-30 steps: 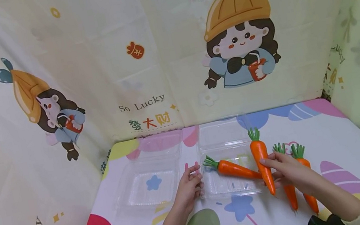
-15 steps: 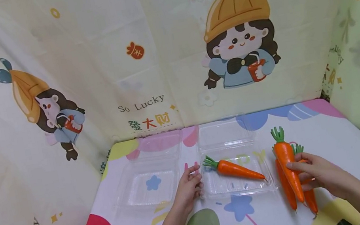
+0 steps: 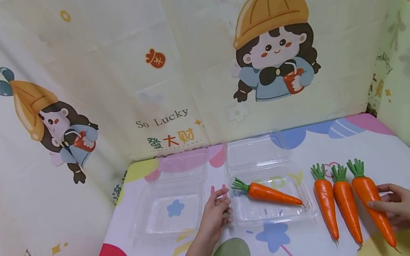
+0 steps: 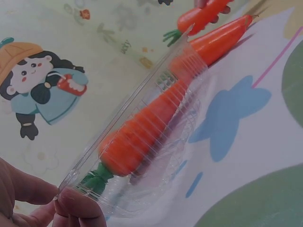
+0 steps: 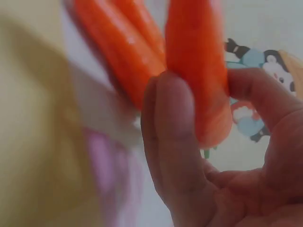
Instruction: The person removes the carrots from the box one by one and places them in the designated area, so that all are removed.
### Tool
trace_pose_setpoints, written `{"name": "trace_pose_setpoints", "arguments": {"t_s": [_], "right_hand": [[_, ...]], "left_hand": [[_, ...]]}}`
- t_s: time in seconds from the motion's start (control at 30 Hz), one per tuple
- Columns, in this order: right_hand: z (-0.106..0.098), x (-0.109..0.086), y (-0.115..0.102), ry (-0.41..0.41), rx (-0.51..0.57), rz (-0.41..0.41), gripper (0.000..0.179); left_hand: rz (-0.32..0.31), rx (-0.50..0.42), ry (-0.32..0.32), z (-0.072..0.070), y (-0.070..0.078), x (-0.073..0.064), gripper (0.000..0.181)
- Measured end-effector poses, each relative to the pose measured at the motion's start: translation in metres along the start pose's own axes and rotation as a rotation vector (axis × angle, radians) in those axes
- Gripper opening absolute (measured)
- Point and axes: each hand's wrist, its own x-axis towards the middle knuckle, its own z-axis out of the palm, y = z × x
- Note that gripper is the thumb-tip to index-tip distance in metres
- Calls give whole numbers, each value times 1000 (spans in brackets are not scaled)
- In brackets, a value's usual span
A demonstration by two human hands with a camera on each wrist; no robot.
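Observation:
My left hand [image 3: 215,213] pinches the left rim of a clear plastic clamshell box [image 3: 246,219], thumb and fingers on its edge in the left wrist view. Inside that box lies an orange carrot [image 3: 272,192] with green stem stubs, slanting down to the right. My right hand [image 3: 406,207] grips another carrot [image 3: 373,199] from its right side, thumb across the front; the right wrist view shows the thumb and fingers around this carrot [image 5: 196,61]. Just left of it, a carrot [image 3: 347,208] and one more carrot [image 3: 326,205] lie side by side, stems pointing away.
A second clear clamshell box [image 3: 153,233] lies with its lid open at the left, with nothing in it. The lid [image 3: 256,151] of the right box is folded back. A printed cloth wall [image 3: 200,78] stands behind the patterned table [image 3: 378,152].
My right hand has carried its carrot from over the right box to the right, past the two lying carrots, and down beside them. My left hand has stayed at the box rim.

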Motion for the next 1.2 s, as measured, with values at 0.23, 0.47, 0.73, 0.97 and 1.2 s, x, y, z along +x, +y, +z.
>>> {"name": "trace_pose_setpoints", "arguments": {"t_s": [0.23, 0.47, 0.73, 0.97, 1.2], "right_hand": [[2, 10, 14, 36, -36, 50, 96], [9, 10, 13, 43, -27, 2, 92], [9, 8, 8, 105, -116, -15, 84], [-2, 6, 8, 173, -184, -85, 69], [-9, 6, 6, 195, -158, -83, 69]], "left_hand": [[1, 11, 5, 0, 0, 0, 42], [-12, 3, 9, 0, -1, -1, 42], [-15, -6, 5, 1, 0, -1, 41], [-26, 5, 6, 0, 0, -2, 43], [7, 1, -12, 0, 0, -3, 44]]}}
